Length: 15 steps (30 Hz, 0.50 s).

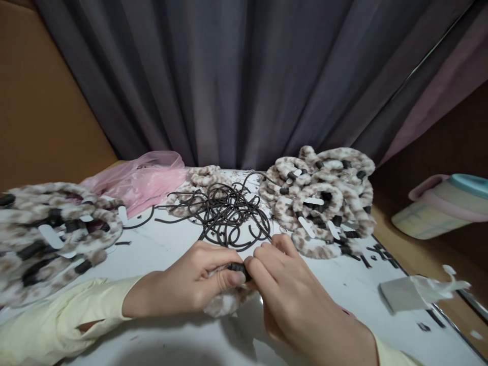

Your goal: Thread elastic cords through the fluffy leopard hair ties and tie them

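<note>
Near the front middle, a spotted fluffy ring (223,304) with a black wrapped section is held between both hands. My left hand (190,282) is closed on it, the thumb lying along the black section. On the right side of that section, my right hand (282,290) has its fingers bent and pressed together at the black cord; the fingertips are partly hidden. Just beyond the hands lies a tangled heap of black cords (229,213).
Fluffy spotted rings with black wraps are piled at left (72,229) and right (328,198). A pink plastic bag (152,178) sits behind. At right are black scraps (381,254), a small white box (406,294) and a cup (450,208).
</note>
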Each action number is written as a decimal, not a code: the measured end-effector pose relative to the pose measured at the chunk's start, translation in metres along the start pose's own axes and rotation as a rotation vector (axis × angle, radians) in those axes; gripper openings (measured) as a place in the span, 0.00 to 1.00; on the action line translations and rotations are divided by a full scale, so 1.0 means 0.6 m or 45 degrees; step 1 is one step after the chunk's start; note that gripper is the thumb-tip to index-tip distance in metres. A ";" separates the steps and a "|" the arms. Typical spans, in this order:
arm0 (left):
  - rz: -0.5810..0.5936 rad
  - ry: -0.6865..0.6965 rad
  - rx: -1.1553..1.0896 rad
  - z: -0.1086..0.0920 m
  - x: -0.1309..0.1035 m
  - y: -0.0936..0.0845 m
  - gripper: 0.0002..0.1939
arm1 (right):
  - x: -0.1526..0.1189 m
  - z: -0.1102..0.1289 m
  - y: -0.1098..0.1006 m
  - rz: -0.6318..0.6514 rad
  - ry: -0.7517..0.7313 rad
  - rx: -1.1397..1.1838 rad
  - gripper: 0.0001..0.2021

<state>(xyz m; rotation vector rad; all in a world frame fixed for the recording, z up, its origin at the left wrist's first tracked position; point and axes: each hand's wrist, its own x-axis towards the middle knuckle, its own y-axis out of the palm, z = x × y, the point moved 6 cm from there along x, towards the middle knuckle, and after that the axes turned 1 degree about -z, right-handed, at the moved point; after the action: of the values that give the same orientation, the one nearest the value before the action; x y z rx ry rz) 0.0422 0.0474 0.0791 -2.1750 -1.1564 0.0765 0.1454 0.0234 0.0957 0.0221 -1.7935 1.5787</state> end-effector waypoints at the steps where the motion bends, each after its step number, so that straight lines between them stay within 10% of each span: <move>1: -0.005 -0.013 -0.014 0.000 0.000 0.000 0.20 | 0.001 0.004 -0.001 -0.031 -0.046 -0.093 0.12; 10: 0.132 -0.208 0.169 0.014 0.005 -0.003 0.18 | 0.000 -0.020 0.007 -0.100 0.009 0.005 0.11; 15: 0.053 0.106 0.403 -0.001 0.003 -0.014 0.11 | 0.001 -0.037 0.011 0.086 0.236 0.403 0.09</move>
<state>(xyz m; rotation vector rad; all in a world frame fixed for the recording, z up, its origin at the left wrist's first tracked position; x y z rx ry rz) 0.0373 0.0518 0.0849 -1.9037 -0.9800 0.1733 0.1528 0.0448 0.0897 -0.0346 -1.4036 1.8359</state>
